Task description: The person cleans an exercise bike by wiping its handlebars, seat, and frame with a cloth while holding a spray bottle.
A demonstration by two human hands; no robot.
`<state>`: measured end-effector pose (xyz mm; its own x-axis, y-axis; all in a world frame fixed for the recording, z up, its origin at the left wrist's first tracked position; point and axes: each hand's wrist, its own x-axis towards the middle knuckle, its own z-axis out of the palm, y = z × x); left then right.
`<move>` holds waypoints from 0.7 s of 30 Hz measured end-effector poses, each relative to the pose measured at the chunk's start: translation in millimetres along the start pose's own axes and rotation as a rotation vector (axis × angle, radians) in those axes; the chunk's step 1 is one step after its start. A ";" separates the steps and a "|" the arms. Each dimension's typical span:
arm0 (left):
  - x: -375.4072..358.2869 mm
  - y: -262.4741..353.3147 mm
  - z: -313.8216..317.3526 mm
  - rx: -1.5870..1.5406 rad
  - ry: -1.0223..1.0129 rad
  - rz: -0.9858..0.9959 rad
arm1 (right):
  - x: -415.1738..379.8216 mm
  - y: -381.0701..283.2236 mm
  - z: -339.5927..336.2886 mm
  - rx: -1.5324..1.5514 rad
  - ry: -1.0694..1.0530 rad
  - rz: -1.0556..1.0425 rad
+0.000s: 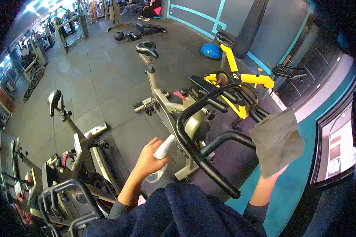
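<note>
My left hand (149,158) is wrapped round a spray bottle (165,147) with a white trigger head and a clear body, held upright just left of the nearest bike's handlebar. A grey cloth (278,141) hangs spread out from my right hand (273,173), which is mostly hidden behind it; the cloth's left edge overlaps the bar end in this view. Between my hands stretches the black handlebar (199,154) of a grey exercise bike (162,98), whose black saddle (147,49) stands beyond.
A yellow exercise bike (245,79) stands to the right near the wall, by a blue balance dome (211,51). More grey bikes (77,136) are at left. Far back are gym machines (69,33), a bench (150,27) and a seated person (149,11).
</note>
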<state>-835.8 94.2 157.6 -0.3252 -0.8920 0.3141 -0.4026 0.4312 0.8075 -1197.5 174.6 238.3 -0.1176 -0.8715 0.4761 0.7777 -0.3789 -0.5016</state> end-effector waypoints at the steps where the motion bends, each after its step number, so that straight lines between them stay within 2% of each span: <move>1: 0.3 0.4 0.2 -0.017 -0.002 0.006 | 0.1 1.7 1.9 0.000 0.019 0.007; 2: 0.0 0.2 0.6 -0.034 -0.004 0.013 | 4.3 8.5 3.2 0.001 0.016 0.007; 6: -2.9 0.2 -0.3 -0.043 0.008 0.025 | 62.0 79.3 14.3 -1.064 0.115 -0.162; 8: -4.7 -1.0 -2.2 -0.045 0.008 0.019 | 100.5 124.5 16.3 -1.739 -0.405 -0.267; 10: -9.3 -1.2 -5.9 -0.032 0.027 0.005 | 110.6 183.3 -31.5 -2.152 -0.650 -0.131; 12: -13.6 0.7 -11.9 -0.017 0.046 -0.006 | 111.0 213.6 -55.9 -2.260 -0.721 -0.195; 13: -16.2 2.7 -16.4 -0.036 0.063 -0.030 | 113.2 212.3 -60.9 -2.212 -0.732 -0.201; 16: -25.8 1.0 -20.3 -0.027 0.063 -0.135 | 114.2 210.7 -59.8 -2.215 -0.788 -0.107; 18: -31.4 -6.8 -19.2 0.013 0.045 -0.092 | 105.8 224.5 -57.8 -2.190 -0.875 -0.268; 20: -31.1 -6.2 -21.6 0.005 0.060 -0.106 | 95.3 229.6 -40.5 -1.963 -1.028 -0.113; 21: -33.7 -5.0 -22.0 -0.007 0.062 -0.125 | 94.3 232.7 -44.8 -1.954 -1.024 -0.172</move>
<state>-803.9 119.1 153.9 -0.2193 -0.9455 0.2407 -0.4303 0.3152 0.8459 -1055.3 -9.7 134.1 0.6803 -0.6391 0.3589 -0.6848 -0.7287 0.0004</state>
